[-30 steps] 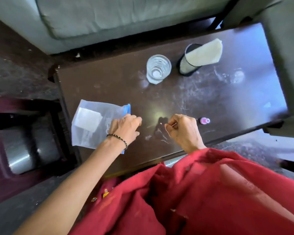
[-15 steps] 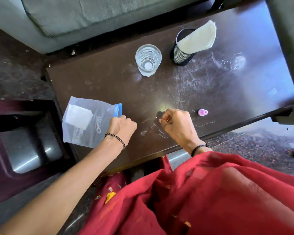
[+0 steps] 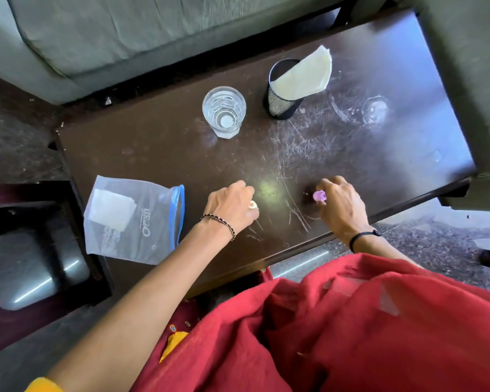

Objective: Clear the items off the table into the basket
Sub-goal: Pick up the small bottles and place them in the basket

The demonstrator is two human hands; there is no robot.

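A single head-worn wide-angle camera looks steeply down from above the near edge of a dark counter [image 3: 159, 154], close enough that the person's red garment [image 3: 379, 321] fills the lower frame. The view faces the far edge, where a grey sofa [image 3: 125, 32] runs; both side edges bow with lens distortion.

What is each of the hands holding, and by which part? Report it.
The right hand pinches the small pink bottle by its sides at the fingertips. The left hand closes on a small whitish thing; what it is cannot be told.
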